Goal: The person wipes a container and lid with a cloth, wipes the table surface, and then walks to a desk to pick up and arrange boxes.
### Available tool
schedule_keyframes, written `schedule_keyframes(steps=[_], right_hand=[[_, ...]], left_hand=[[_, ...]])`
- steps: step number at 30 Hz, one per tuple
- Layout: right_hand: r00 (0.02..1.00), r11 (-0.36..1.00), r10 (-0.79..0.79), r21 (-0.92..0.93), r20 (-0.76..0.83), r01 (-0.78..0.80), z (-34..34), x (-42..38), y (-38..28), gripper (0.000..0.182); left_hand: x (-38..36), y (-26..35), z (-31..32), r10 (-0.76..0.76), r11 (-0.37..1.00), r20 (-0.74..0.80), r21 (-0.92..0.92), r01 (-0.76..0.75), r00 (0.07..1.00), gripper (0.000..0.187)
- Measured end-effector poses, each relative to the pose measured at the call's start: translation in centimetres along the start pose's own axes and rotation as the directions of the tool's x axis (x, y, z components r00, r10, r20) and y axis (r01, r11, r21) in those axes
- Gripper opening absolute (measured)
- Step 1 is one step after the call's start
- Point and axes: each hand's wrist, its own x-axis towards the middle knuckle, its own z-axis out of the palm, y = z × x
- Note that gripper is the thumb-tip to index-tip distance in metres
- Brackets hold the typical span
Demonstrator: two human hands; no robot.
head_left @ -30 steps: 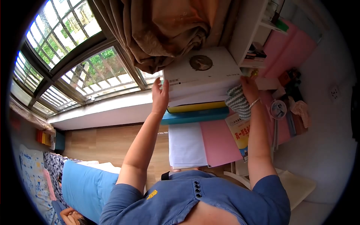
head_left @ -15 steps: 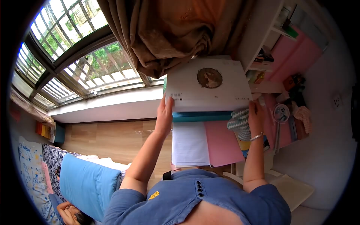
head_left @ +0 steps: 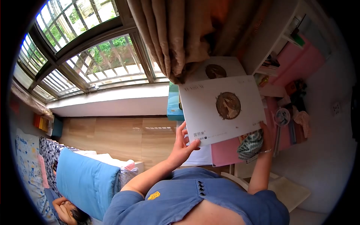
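- Head view: the left hand [head_left: 182,144] is gripping the lower left corner of a white book [head_left: 221,108], fingers curling over its edge.
- The right hand [head_left: 267,135] is clamping the book's right edge and is also holding a knitted cloth [head_left: 250,144] bunched under it.
- The book is being held tilted in the air above the pink-topped bench [head_left: 225,152].
- A second white book [head_left: 215,69] is lying just behind it, under the curtain [head_left: 195,33].
- A teal box [head_left: 174,107] is sitting beside the window [head_left: 101,60].
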Motion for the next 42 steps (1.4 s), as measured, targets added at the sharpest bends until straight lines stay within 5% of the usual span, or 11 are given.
schedule_keyframes(steps=[4, 6, 8, 11, 14, 22, 28, 30, 32, 38, 42], right_hand=[[0.994, 0.991, -0.005, 0.132, 0.109, -0.009, -5.0, -1.2, 5.7, 0.039], [0.968, 0.999, -0.021, 0.047, 0.251, 0.010, -5.7, -2.6, 7.0, 0.043], [0.991, 0.999, -0.044, -0.022, 0.123, 0.047, -5.3, -3.4, 8.0, 0.056], [0.935, 0.908, -0.169, -0.318, 0.313, 0.271, -0.9, -5.5, 6.5, 0.072], [0.914, 0.856, -0.070, -0.447, 0.400, 0.261, 0.0, -6.3, 7.9, 0.069], [0.920, 0.904, 0.265, -0.408, 0.289, -0.132, -4.5, -7.9, 15.4, 0.070], [0.925, 0.890, 0.351, -0.361, 0.148, -0.279, -7.8, -7.2, 20.5, 0.062], [0.948, 0.829, 0.299, -0.521, 0.107, -0.202, -7.5, -7.4, 21.0, 0.063], [0.953, 0.833, 0.291, -0.512, 0.081, -0.210, -7.3, -7.9, 21.4, 0.063], [0.999, 0.767, 0.004, -0.641, 0.034, 0.019, -7.0, -9.1, 23.5, 0.051], [0.980, 0.354, -0.176, -0.935, -0.094, -0.026, -5.8, -9.9, 22.3, 0.041]], left_hand=[[-0.8, -1.0, -3.2, -0.025, 0.999, 0.070, -0.019, 0.026, 0.997, 0.079], [-1.3, -2.0, -4.8, -0.065, 0.996, 0.060, -0.060, 0.068, 0.996, 0.079], [-2.0, -4.0, -6.4, -0.098, 0.984, 0.031, -0.145, 0.102, 0.995, 0.075], [-3.9, -5.4, -7.5, -0.221, 0.946, -0.108, -0.267, 0.186, 0.969, 0.064], [-5.0, -6.0, -9.1, -0.276, 0.925, -0.171, -0.314, 0.213, 0.946, 0.059], [-6.2, -11.1, -11.7, -0.333, 0.941, -0.287, -0.050, 0.333, 0.898, 0.052], [-4.3, -13.9, -11.5, -0.327, 0.923, -0.262, 0.117, 0.366, 0.908, 0.044], [-3.6, -14.0, -11.8, -0.386, 0.900, -0.238, 0.117, 0.421, 0.891, 0.043], [-3.1, -15.3, -12.5, -0.207, 0.882, -0.286, 0.359, 0.305, 0.936, 0.049], [-2.6, -16.4, -13.9, -0.308, 0.734, -0.251, 0.551, 0.397, 0.918, 0.057], [-4.8, -19.0, -15.5, -0.205, 0.855, -0.256, 0.422, 0.300, 0.945, 0.044]])
